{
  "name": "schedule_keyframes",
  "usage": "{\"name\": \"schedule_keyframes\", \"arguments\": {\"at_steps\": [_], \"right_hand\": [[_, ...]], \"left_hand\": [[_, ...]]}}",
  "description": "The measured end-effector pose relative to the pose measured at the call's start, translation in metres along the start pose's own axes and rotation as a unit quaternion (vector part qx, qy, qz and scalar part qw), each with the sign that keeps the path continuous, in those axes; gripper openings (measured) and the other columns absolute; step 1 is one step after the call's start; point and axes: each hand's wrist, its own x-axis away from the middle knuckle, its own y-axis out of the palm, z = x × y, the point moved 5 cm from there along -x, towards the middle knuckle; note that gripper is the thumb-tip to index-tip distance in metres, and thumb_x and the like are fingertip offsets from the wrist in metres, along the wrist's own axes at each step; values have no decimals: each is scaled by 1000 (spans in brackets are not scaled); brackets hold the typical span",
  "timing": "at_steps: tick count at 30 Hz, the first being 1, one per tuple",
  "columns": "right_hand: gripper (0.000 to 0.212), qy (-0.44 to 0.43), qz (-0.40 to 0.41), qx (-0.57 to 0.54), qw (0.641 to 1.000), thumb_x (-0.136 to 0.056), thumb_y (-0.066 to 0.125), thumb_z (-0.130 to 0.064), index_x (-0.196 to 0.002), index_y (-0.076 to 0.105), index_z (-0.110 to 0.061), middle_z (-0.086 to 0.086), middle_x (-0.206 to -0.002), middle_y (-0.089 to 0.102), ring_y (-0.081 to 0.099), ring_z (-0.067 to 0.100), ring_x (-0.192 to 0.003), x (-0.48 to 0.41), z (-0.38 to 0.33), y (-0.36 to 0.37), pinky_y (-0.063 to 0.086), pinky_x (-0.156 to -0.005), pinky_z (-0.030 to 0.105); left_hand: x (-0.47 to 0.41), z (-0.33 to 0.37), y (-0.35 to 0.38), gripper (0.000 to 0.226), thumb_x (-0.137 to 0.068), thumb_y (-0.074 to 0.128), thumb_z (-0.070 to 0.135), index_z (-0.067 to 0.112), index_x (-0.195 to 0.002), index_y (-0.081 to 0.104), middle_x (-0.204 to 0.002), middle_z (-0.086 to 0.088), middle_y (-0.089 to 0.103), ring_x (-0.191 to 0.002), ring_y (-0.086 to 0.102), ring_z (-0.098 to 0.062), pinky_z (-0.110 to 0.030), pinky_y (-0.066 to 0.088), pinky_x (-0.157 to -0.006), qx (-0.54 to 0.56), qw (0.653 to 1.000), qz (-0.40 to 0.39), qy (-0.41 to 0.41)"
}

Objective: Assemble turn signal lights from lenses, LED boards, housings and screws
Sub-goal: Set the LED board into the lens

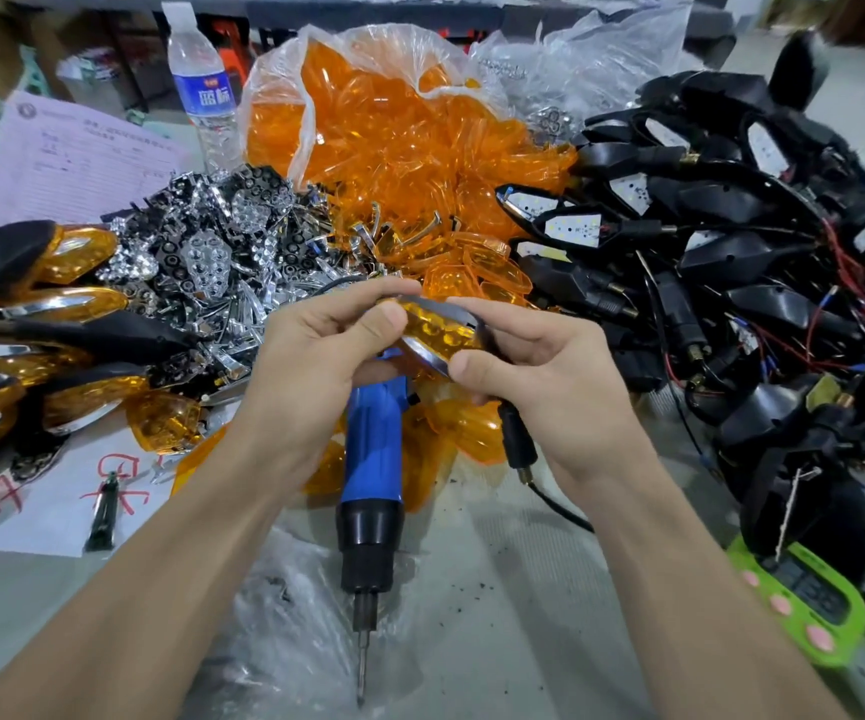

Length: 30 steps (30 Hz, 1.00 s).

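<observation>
Turn signal light (438, 332): amber lens up, chrome trim along its edges, held above the table (523, 615) between both hands, roughly mid-view.

Left hand (316, 356): grips the light's left end. Its fingers (386, 322) are curled round it, thumb pressed on the lens face and forefinger over the top edge.

Right hand (539, 376): grips the right end. Thumb on the lower chrome edge, the other fingers wrapped behind. The light's black stem (518, 444) hangs down below this hand, with a thin black cable trailing from its brass tip.

Directly below the light: blue electric screwdriver (373, 459) lying on the table on clear plastic film, bit pointing toward the person.

Behind the light: open clear bag of loose amber lenses (394, 127), more of them spilled down toward the hands.

Left of the light and behind it: heap of chrome reflectors (212, 252). Further left: stack of finished lights (30, 314), amber and black.

Right of the light: large tangle of black housings (705, 241) with white LED boards fitted, red and black wires among them.

Far behind the light, to the left: water bottle (204, 90), upright, beside a printed form (76, 163).

Below the light, to the right: green digital timer (809, 605) at the table edge.
</observation>
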Motion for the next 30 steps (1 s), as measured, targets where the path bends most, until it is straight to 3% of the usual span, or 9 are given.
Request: {"name": "schedule_keyframes", "arguments": {"at_steps": [6, 10, 12, 16, 19, 22, 26, 29, 30], "right_hand": [[46, -61, 43, 44, 996, -73, 81, -16, -117, 77, -32, -5, -111, 79, 73, 20, -109, 0, -1, 3, 59, -96, 48], [29, -17, 33, 19, 999, -77, 76, -19, -103, 83, -28, -4, -87, 79, 70, 11, -76, 0, 2, 9, 56, -66, 25], [25, 51, 20, 2, 999, -80, 73, -30, -104, 82, -29, 3, -75, 74, 62, 18, -62, 1, 5, 8, 49, -54, 24], [34, 117, -58, -44, 990, -92, 67, -40, -123, 70, -25, 11, -82, 74, 60, 23, -57, 5, 7, 16, 46, -45, 25], [40, 157, -51, -101, 981, -106, 54, -41, -108, 71, -5, 18, -82, 73, 59, 21, -54, 7, 9, 17, 45, -43, 25], [54, 187, -27, -107, 976, -107, 49, -45, -88, 74, -1, 19, -71, 68, 56, 20, -49, 8, 13, 12, 43, -40, 24], [59, 177, -36, -77, 981, -104, 49, -52, -89, 75, -1, 19, -74, 71, 61, 22, -53, 6, 14, 9, 46, -42, 24], [28, 100, -29, -42, 994, -94, 70, -40, -107, 79, -17, 12, -97, 78, 75, 24, -80, 1, 7, 5, 61, -64, 30], [30, 71, -42, -26, 996, -87, 78, -29, -116, 77, -23, 7, -105, 78, 77, 23, -90, 0, 4, 5, 63, -73, 35]], "left_hand": [[0, 10, -4, 31, -80, 76, 14, 18, -110, 80, -103, -8, 81, -90, 76, -22, -35, 63, -82, -12, 998, -27, 53], [2, 10, -5, 18, -77, 78, 20, 20, -94, 83, -90, -7, 81, -78, 78, -19, -28, 63, -68, 1, 999, 5, 43], [2, 6, -5, 19, -71, 80, 34, 23, -85, 85, -82, -5, 80, -71, 76, -16, -25, 60, -61, -20, 998, 52, 12], [3, 0, -11, 22, -72, 81, 53, 32, -78, 84, -73, -1, 78, -62, 74, -15, -25, 57, -53, -100, 987, 126, -12], [0, 0, -12, 31, -74, 84, 55, 47, -103, 80, -106, 15, 79, -101, 74, -5, -32, 61, -85, -194, 978, 64, 41], [3, 5, 3, 64, -67, 85, 42, 53, -127, 68, -145, 27, 57, -138, 49, 5, -26, 51, -106, -268, 954, -84, 106], [2, 9, 8, 55, -64, 88, 16, 43, -111, 78, -124, 16, 72, -123, 65, -12, -44, 54, -105, -230, 955, -109, 149], [1, 11, 6, 50, -64, 89, 30, 48, -109, 78, -118, 18, 74, -122, 66, -17, -47, 52, -107, -208, 961, -96, 153], [1, 11, 6, 46, -65, 86, 35, 48, -109, 78, -118, 18, 74, -121, 66, -16, -47, 51, -108, -199, 964, -92, 151]]}}
